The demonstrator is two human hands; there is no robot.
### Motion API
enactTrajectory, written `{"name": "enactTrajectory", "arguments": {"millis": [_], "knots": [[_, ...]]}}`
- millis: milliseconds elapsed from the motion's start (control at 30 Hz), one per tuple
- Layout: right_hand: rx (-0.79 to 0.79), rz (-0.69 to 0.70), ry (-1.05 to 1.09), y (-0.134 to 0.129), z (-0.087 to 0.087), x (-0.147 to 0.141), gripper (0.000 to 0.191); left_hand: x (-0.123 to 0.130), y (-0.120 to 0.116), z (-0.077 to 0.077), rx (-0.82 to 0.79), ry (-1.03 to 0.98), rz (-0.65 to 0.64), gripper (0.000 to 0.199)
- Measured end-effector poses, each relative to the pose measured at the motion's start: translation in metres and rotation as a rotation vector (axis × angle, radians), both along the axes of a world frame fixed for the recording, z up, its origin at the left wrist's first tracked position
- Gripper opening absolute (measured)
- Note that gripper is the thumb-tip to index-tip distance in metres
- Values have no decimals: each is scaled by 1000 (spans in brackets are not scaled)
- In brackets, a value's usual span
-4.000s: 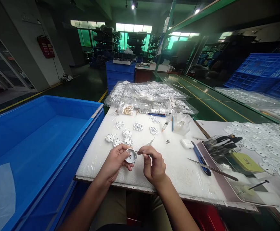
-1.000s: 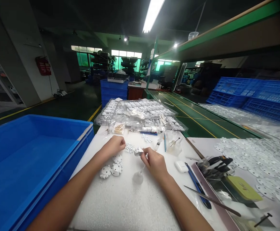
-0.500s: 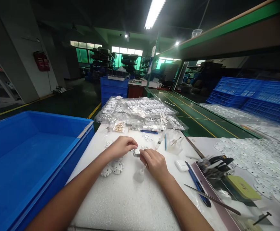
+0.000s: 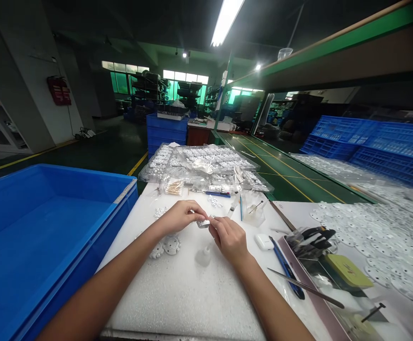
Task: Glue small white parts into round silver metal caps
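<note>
White plastic, small and round: that is the part (image 4: 203, 222) pinched between both hands just above the foam-topped counter (image 4: 178, 293). Left hand (image 4: 180, 216) has its fingers closed over the part's near edge, right hand (image 4: 229, 239) is clamped on the other side, fingertips together, working something tiny against it — too small to tell what. Part sits between the two hands, clear of the foam. Just below the left wrist lie two finished gear-shaped pieces (image 4: 166, 246), touching each other, and a small clear bottle (image 4: 203, 256) rests on its side near the right wrist. Further out, a white case (image 4: 264, 242), a blue pen (image 4: 286, 273) and a long metal rod (image 4: 304, 287) lie to the right; trays of white parts (image 4: 206, 163) fill the back, a big blue crate (image 4: 43, 241) stands to the left. Risk, as I judge it: grip is fingertip-only, so a slip could drop the part onto the foam among the loose bits, or the right wrist could nudge that bottle.
</note>
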State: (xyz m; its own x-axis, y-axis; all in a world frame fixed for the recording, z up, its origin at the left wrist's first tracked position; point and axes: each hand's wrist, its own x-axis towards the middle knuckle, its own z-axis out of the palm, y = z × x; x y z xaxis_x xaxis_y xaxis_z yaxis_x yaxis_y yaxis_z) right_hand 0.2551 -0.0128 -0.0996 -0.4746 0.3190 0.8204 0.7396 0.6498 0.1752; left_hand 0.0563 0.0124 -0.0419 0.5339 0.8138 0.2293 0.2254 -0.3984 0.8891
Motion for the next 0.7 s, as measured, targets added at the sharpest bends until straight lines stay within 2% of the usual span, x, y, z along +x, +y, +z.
{"name": "enactTrajectory", "arguments": {"millis": [167,400,567,700], "knots": [[18,-5,7,-1,0,3,17,3,-5,5,14,17,25,17],[45,-17,8,0,2,4,13,9,-1,-7,-30,-5,77,27],[-26,-33,99,-1,0,5,5,11,-8,-5,35,9,33,24],[-136,-43,224,-2,-2,4,10,14,-13,-6,109,8,29,19]]}}
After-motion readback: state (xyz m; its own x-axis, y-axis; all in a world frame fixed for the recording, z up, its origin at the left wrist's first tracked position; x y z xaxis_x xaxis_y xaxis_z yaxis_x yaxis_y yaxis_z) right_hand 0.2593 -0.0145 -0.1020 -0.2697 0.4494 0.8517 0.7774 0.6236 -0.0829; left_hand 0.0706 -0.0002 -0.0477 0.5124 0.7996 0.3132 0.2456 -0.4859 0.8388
